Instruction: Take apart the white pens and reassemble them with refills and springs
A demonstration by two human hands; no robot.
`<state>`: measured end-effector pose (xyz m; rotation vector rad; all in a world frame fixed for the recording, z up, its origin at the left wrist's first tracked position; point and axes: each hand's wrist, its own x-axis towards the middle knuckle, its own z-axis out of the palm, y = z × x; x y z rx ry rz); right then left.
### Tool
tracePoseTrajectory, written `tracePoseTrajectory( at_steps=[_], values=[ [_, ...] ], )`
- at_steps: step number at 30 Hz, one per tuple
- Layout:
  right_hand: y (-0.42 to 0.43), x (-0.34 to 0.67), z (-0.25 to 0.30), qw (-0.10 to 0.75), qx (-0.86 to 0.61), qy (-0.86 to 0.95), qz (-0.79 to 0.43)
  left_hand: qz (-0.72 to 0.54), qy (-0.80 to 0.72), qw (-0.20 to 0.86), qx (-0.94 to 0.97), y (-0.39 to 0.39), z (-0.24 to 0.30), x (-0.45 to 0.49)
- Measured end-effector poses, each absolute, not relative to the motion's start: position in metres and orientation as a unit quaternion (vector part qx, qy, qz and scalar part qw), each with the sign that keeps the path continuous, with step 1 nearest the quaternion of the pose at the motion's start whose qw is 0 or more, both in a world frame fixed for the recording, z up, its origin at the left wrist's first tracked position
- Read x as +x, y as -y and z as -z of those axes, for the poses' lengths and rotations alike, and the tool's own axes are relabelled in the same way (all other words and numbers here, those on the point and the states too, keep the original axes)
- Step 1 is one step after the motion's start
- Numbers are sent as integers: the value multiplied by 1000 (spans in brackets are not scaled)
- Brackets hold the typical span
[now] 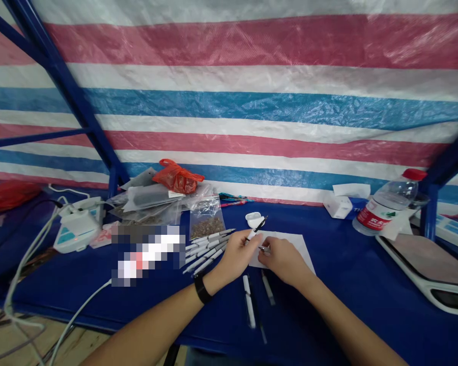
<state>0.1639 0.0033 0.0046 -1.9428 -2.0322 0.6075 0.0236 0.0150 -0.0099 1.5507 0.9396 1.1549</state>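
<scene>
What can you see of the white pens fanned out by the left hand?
The white pens are several slim barrels that look like plastic, with small grey ends showing at the right. They lie flat and loose on the blue table top, overlapping in a fan and slanting up to the right, not bundled. Their right ends reach the left hand, though whether it touches them is hard to tell. Their left ends stop near a pixelated patch, and the exact count cannot be told.

Pens: smooth white plastic, metal tips; paper: matt; tarp: woven plastic, glossy, creased; bottle: clear, smooth plastic.
</scene>
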Motion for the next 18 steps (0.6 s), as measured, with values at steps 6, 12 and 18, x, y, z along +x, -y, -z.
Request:
tracePoseTrajectory(
  at_steps=[6, 12, 18],
  values=[
    [-6, 181, -22, 434, -557, 618, -345, -428, -354, 539, 634, -12, 9, 25],
    [4, 194, -39, 659, -392, 454, -452, -344, -319, 611, 637, 0, 6, 26],
    [10, 186, -34, 675, -332, 483, -449, -342, -344, 576, 658, 3, 2, 27]
  ],
)
